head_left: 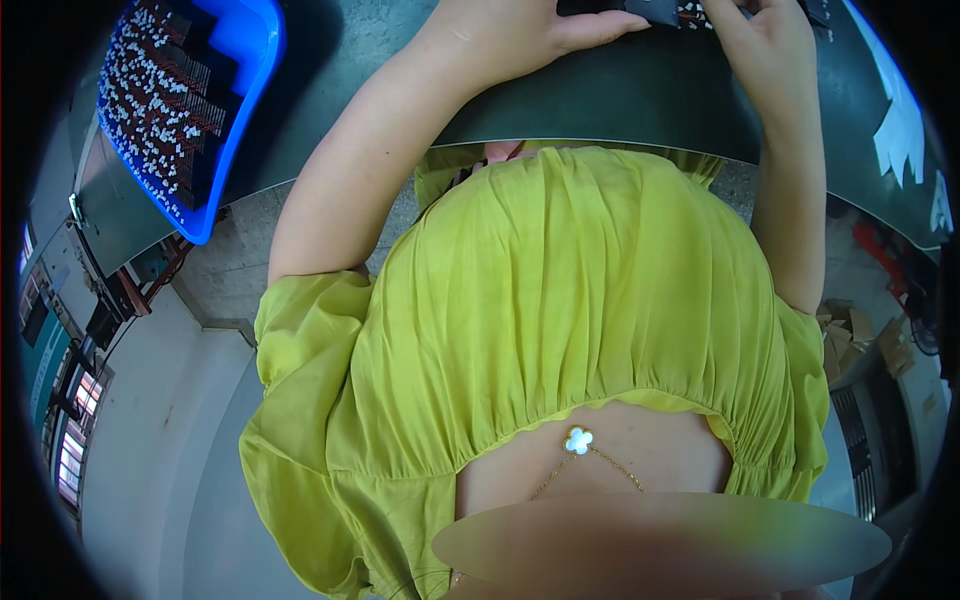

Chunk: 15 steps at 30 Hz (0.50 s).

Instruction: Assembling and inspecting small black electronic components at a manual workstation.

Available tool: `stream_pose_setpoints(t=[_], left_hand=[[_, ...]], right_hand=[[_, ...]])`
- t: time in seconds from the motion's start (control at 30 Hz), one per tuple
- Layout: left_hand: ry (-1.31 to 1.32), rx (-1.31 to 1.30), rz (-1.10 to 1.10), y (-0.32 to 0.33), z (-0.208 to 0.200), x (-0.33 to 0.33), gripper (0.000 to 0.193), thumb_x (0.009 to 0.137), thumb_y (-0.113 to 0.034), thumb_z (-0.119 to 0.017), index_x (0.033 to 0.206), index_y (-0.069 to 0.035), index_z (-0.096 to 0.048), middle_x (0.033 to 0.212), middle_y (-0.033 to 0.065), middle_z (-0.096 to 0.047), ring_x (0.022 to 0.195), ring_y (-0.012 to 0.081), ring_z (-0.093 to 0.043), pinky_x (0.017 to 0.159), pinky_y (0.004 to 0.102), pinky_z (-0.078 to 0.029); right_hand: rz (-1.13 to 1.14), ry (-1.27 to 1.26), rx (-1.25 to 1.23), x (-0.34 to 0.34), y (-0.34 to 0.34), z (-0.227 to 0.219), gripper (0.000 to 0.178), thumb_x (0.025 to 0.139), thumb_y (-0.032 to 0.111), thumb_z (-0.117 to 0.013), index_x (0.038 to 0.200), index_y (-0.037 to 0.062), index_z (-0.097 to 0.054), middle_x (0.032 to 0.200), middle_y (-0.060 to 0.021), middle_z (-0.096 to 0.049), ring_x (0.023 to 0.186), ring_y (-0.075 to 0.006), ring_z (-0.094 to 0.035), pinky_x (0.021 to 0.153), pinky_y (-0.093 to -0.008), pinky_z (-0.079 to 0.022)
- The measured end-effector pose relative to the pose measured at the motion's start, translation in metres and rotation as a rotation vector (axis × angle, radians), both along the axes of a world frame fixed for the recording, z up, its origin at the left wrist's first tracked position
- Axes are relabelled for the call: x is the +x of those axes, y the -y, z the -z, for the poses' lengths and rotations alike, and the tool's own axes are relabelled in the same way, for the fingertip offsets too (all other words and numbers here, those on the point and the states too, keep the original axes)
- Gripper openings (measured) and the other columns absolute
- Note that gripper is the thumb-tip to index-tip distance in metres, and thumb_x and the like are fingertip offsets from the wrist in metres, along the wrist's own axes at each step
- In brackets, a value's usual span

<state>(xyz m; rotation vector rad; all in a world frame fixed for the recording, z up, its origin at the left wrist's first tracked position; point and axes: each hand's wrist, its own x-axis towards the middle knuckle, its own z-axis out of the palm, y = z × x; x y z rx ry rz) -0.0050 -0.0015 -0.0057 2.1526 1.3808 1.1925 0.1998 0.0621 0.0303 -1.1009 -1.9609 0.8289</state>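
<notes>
At the top edge, my left hand (588, 30) rests by a dark flat piece (650, 10), its thumb stretched out along the near side. The other fingers are mostly cut off by the picture's edge. To the right of that piece, my right hand (775, 45) has its thumb and fingers bent forward and drawn together. Its fingertips run out of view, so what they grip cannot be made out. Between the hands lie small white-and-dark parts (694, 15), beside the right thumb.
A blue plastic tray (262, 60) at the left holds bundles of dark reddish wires with small white ends (150, 110). Torn white sheets (898, 135) lie on the dark green tabletop (600, 95) at the right. Cardboard boxes (845, 335) are on the floor, lower right.
</notes>
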Motion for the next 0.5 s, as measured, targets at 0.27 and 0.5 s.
stream_pose_setpoints(t=[0.27,0.5], left_hand=[[0.035,-0.064,0.014,0.001,-0.003,0.002,0.037,0.08,-0.021,-0.085,0.112,-0.006,-0.073,0.109,0.013,-0.075,0.098,0.0331,-0.069,0.086,0.0391,-0.056],[0.026,-0.097,0.015,0.002,-0.01,0.001,0.034,0.08,-0.02,-0.085,0.109,-0.005,-0.074,0.106,0.0121,-0.076,0.094,0.0328,-0.072,0.086,0.0397,-0.056]], right_hand=[[-0.319,0.159,0.128,0.015,-0.003,-0.002,0.022,0.081,0.005,-0.08,0.099,0.0006,-0.069,0.094,-0.0116,-0.064,0.082,-0.0248,-0.063,0.073,-0.0333,-0.05],[-0.263,0.075,0.158,0.014,0.01,-0.002,0.019,0.08,0.0,-0.078,0.093,0.0024,-0.065,0.091,-0.0125,-0.063,0.079,-0.0263,-0.06,0.071,-0.033,-0.049]])
